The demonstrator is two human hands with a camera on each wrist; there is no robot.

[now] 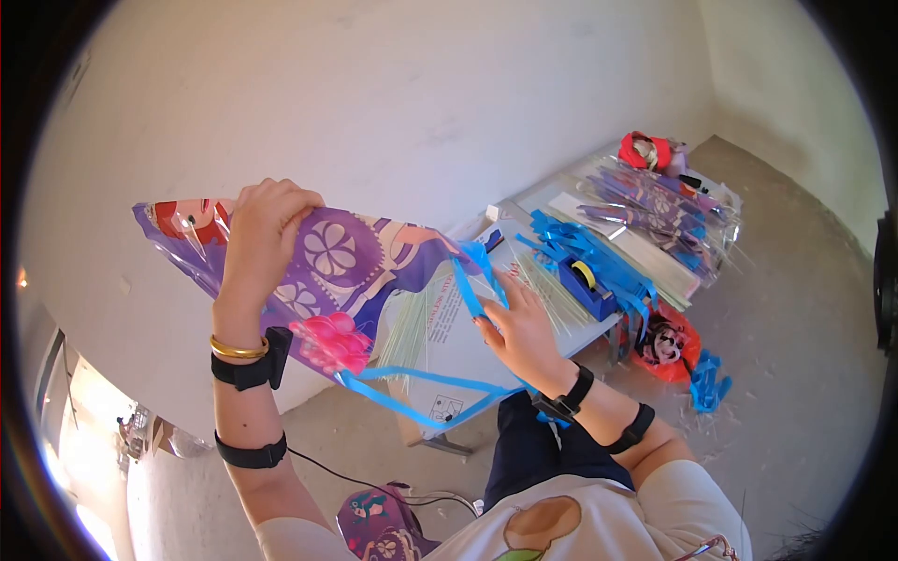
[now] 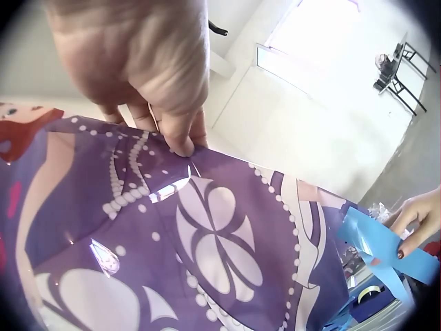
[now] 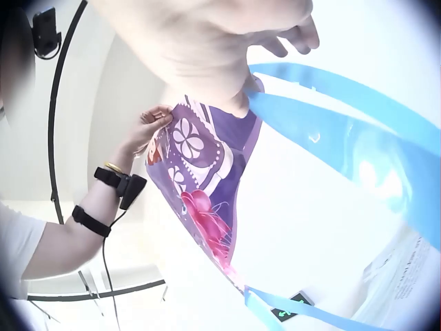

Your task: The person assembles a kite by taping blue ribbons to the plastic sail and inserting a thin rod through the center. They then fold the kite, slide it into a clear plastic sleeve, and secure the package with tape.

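A purple printed plastic sheet with white flower shapes and a pink patch hangs in the air. My left hand pinches its upper edge, thumb in front, as the left wrist view shows. Blue ribbon runs from the sheet's lower corner and also from its right corner. At that right corner my right hand has the blue ribbon between its fingers. In the right wrist view the ribbon passes beside the right hand, whose fingertips are partly hidden.
On the white table lie thin pale sticks, a bundle of blue ribbons, a blue tape dispenser and clear-wrapped purple pieces. A red bag hangs by the table's right side. A purple printed item is low down.
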